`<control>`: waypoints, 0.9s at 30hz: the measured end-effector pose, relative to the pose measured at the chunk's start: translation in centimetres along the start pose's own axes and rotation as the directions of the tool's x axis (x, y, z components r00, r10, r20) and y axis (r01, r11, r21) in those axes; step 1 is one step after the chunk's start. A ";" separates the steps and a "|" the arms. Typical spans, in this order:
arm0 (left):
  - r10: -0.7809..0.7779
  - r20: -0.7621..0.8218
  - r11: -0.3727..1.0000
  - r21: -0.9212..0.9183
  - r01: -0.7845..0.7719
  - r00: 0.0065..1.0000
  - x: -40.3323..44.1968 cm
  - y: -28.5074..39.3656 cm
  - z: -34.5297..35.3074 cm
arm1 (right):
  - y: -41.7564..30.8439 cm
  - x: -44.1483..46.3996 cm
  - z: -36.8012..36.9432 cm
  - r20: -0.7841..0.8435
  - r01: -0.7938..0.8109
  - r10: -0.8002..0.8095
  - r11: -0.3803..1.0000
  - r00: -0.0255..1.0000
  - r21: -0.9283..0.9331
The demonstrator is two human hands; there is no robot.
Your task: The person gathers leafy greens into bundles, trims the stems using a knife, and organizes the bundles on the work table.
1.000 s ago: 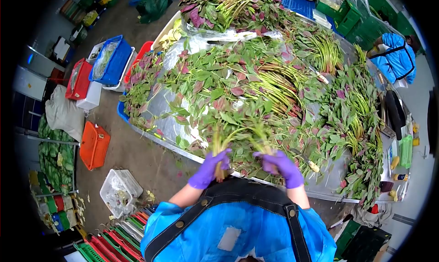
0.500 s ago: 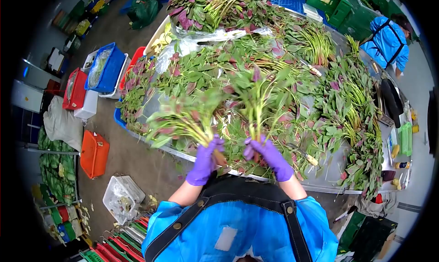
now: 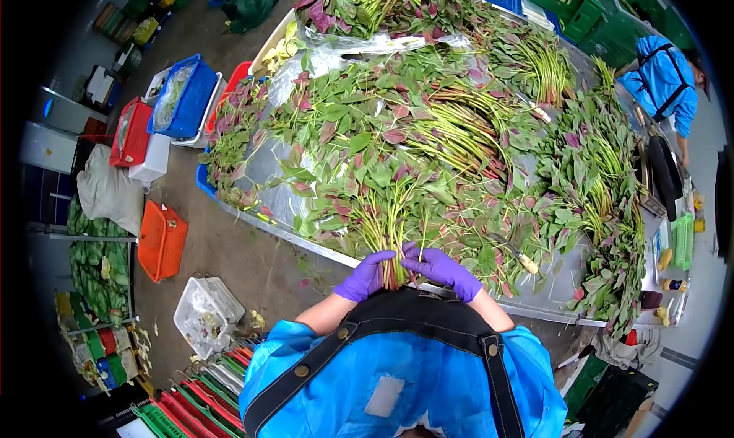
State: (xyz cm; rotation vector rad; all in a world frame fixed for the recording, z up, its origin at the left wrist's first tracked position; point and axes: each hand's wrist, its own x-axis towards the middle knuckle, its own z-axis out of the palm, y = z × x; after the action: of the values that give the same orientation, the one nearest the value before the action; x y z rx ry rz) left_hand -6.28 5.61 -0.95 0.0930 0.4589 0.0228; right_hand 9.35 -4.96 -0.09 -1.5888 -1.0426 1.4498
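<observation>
My left hand (image 3: 365,278), in a purple glove, is closed round the lower stems of a bunch of amaranth greens (image 3: 388,222). My right hand (image 3: 446,273), gloved the same way, grips the stems from the other side. Both hands are close together at the table's near edge, in front of my apron. The bunch's green and purple leaves fan out away from me. Loose amaranth leaves and stems (image 3: 359,124) cover the metal table (image 3: 264,227) beyond. A knife with a pale handle (image 3: 527,264) lies to the right of my right hand.
A stack of stems (image 3: 462,136) lies mid-table, and bunched greens (image 3: 604,178) line the right side. Another pale handle (image 3: 541,114) shows farther back. Blue (image 3: 182,94) and orange crates (image 3: 161,241) and a white basket (image 3: 206,315) stand left. A co-worker (image 3: 665,82) is at the right.
My hands, each holding a separate bunch before, have come together and nearer my body. The stems are now gathered into one bunch. The co-worker leans a little differently.
</observation>
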 end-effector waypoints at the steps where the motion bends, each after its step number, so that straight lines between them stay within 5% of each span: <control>1: -0.051 0.008 0.999 0.014 0.051 0.999 0.1 0.0 -0.6 | 0.2 0.2 -0.1 0.007 0.002 -0.002 0.999 1.000 -0.052; 3: -0.039 -0.032 0.998 0.048 0.041 0.999 0.4 -0.4 -1.2 | 0.4 0.3 -0.3 0.013 0.008 -0.006 0.995 1.000 -0.103; 5: -0.033 -0.064 0.995 0.097 0.039 0.997 0.6 -0.5 -1.4 | 0.5 0.4 -0.7 -0.003 -0.242 0.254 0.925 0.967 0.291; 9: 0.101 -0.212 0.961 0.274 -0.040 0.972 0.7 -0.5 0.6 | 0.5 1.3 0.0 -0.212 -0.318 0.353 0.930 0.911 0.183; 12: 0.115 -0.229 0.963 0.266 -0.052 0.967 0.3 -0.2 2.3 | 0.0 1.8 1.3 -0.376 -0.147 0.195 0.977 0.906 0.151; 17: 0.165 -0.236 0.937 0.341 -0.078 0.958 0.8 0.0 1.2 | 1.8 2.4 1.5 -0.314 -0.085 0.139 0.980 0.939 0.182; 19: 0.104 -0.030 0.941 0.327 -0.088 0.994 0.9 0.3 0.8 | 1.8 2.2 1.2 -0.213 -0.078 0.196 0.883 0.957 0.464; 22: 0.225 -0.147 0.909 0.388 -0.153 0.963 1.0 -0.1 1.2 | 2.0 3.0 0.7 -0.204 -0.080 0.219 0.843 0.954 0.532; 26: 0.212 -0.281 0.909 0.408 -0.084 0.936 1.2 0.0 0.5 | 0.6 3.2 1.3 -0.376 -0.024 0.154 0.944 0.914 0.328; 27: 0.316 -0.280 0.834 0.537 -0.125 0.907 1.2 0.0 0.8 | 0.2 2.4 1.0 -0.405 0.089 -0.065 0.995 0.912 0.041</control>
State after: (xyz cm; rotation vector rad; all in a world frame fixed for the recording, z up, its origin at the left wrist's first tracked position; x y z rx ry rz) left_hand -4.89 5.61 -0.77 0.6794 0.8143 0.1533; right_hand 8.49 -2.81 -1.33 -1.6914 -0.8016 1.0275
